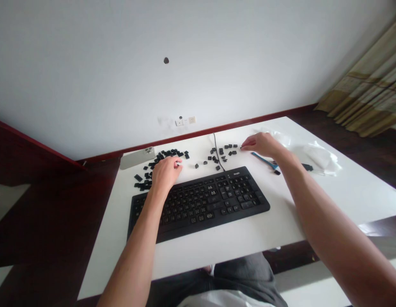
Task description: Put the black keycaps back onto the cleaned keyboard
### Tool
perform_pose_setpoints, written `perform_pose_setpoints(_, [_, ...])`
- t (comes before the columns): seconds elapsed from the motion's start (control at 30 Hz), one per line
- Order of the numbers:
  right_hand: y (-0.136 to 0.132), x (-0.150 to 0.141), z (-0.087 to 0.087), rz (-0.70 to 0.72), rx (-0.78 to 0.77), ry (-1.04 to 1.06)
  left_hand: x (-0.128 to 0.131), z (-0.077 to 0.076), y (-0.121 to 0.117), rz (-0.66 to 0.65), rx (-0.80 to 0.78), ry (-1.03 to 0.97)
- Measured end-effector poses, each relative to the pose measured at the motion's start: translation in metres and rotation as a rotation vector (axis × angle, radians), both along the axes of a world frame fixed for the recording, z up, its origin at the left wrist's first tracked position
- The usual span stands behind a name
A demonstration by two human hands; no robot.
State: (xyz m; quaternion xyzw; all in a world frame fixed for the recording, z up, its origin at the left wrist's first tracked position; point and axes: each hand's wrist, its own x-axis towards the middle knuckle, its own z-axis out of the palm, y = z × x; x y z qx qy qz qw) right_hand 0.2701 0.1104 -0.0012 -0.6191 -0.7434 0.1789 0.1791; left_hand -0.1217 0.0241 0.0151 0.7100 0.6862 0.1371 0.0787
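Working over a black keyboard point(198, 204) on a white table point(351, 200), a person curls the left hand point(166, 172) above loose black keycaps point(146, 179) beside the keyboard's far left edge. A pale speck shows at its fingertips, too small to identify, so whether that hand grips anything cannot be told. The right hand point(260, 145) stretches forward, fingertips pinching a small dark piece point(241, 148) just beside a second cluster of keycaps point(223, 151). A black cable point(216, 147) runs past that cluster. A blue-handled tool point(264, 161) and crumpled clear plastic point(316, 157) lie to the right, a silver phone point(137, 158) to the left. Beyond rise a wall socket point(185, 122) and a patterned curtain point(367, 89).
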Motion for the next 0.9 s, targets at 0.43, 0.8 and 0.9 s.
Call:
perform_pose_setpoints(0.43, [0.000, -0.010, -0.004, 0.036, 0.055, -0.082, -0.022, 0.010, 0.004, 0.121, 0.007, -0.020])
perform_pose_setpoints(0.8, [-0.003, -0.016, -0.004, 0.010, 0.206, -0.003, -0.009, -0.003, 0.002, 0.011, -0.030, 0.027])
perform_pose_setpoints(0.9, [-0.004, -0.018, -0.001, 0.019, 0.200, 0.010, -0.007, -0.005, 0.002, -0.009, -0.031, 0.025])
